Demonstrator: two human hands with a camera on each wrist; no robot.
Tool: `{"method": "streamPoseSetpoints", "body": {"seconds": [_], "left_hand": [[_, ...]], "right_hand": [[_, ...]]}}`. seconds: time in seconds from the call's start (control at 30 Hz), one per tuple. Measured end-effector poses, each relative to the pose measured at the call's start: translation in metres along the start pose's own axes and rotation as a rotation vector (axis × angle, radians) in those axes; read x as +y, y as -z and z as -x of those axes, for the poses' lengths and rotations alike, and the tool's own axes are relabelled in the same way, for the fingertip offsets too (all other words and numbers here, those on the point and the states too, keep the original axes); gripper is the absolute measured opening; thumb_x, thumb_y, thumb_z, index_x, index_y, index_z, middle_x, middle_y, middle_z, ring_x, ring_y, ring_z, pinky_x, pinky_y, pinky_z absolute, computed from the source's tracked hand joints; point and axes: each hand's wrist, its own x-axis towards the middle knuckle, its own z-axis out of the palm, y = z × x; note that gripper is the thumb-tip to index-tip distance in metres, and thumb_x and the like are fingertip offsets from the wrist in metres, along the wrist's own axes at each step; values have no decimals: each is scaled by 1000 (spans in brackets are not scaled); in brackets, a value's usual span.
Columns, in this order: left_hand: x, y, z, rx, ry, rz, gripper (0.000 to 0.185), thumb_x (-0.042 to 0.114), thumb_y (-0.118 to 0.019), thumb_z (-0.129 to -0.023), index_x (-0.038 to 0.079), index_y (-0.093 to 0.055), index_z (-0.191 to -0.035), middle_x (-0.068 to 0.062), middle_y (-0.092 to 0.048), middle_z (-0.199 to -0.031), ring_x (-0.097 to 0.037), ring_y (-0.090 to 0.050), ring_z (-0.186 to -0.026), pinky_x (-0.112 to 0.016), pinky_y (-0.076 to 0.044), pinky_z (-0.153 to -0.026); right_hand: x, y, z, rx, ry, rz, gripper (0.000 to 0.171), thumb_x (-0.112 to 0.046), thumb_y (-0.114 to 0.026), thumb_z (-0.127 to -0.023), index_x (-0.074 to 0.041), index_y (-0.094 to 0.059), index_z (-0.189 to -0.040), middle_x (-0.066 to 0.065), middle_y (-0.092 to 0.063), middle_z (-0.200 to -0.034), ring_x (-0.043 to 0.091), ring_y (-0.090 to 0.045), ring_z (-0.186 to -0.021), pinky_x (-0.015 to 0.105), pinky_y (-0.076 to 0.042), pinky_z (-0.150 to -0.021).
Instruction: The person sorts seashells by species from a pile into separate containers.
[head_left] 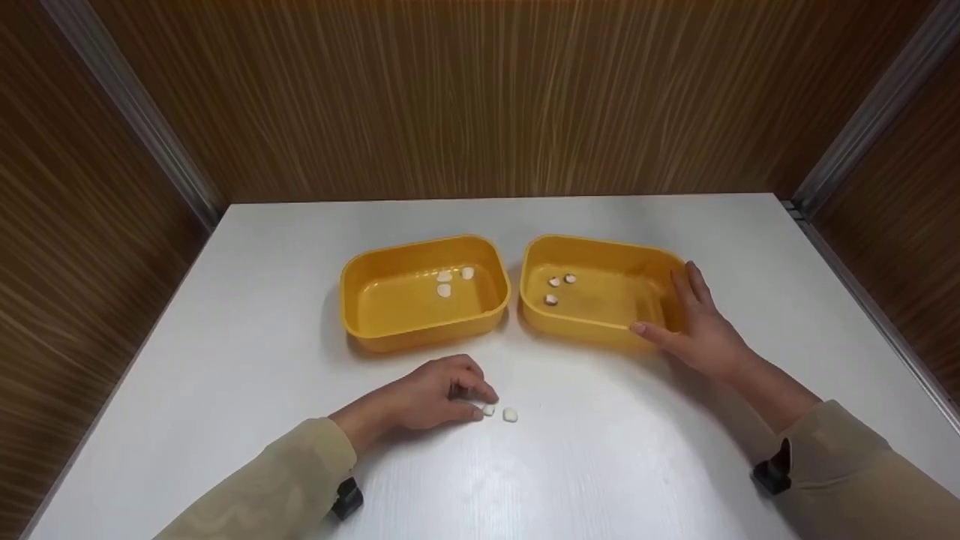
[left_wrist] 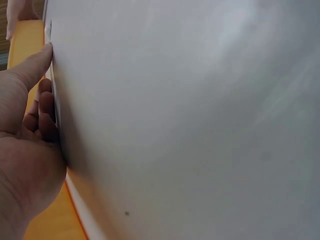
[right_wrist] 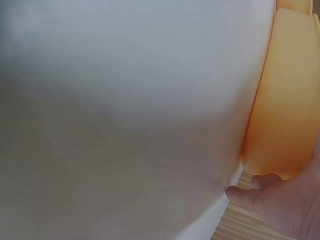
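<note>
Your left hand sits nearest you on the white counter, knuckles up and fingers curled down so the tips meet at a small white piece. It looks like a pinch, though you cannot tell from the head view whether the piece is off the surface. A second white piece lies loose just beside it, on its right, apart from your fingers. Keeping the hand low and curled puts only the fingertips at the piece, which suits something that small.

Beyond your left hand stands the left yellow tub, with three white pieces lying near its far wall. Close beside it stands the right yellow tub, holding three more pieces at its left end.

Your right hand rests open against that tub's right end, fingers straight along the wall and thumb at the near rim. I judge it is steadying the tub, not gripping it. The two hands are well apart.
</note>
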Motion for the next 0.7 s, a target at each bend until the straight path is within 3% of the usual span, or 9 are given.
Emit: {"method": "streamPoseSetpoints", "body": {"seconds": [0.23, 0.7], "left_hand": [[-1, -2, 1, 18, 0, -14, 21, 13, -80, -96, 21, -84, -115, 11, -62, -110, -12, -58, -102, -31, -48, -94], [-1, -5, 1, 57, -2, -4, 15, 13, -79, -97, 21, -85, -108, 11, -62, -107, -13, -58, -101, -31, -47, -92]], "right_hand": [[1, -1, -1, 0, -19, 3, 129, -68, -69, -94, -10, 21, -166, 7, 27, -174, 57, -8, -156, 77, -20, -117], [-1, 0, 0, 2, -12, 8, 126, -65, -68, -96, -10, 20, -166, 7, 26, -174, 56, -9, -157, 77, -20, -117]]}}
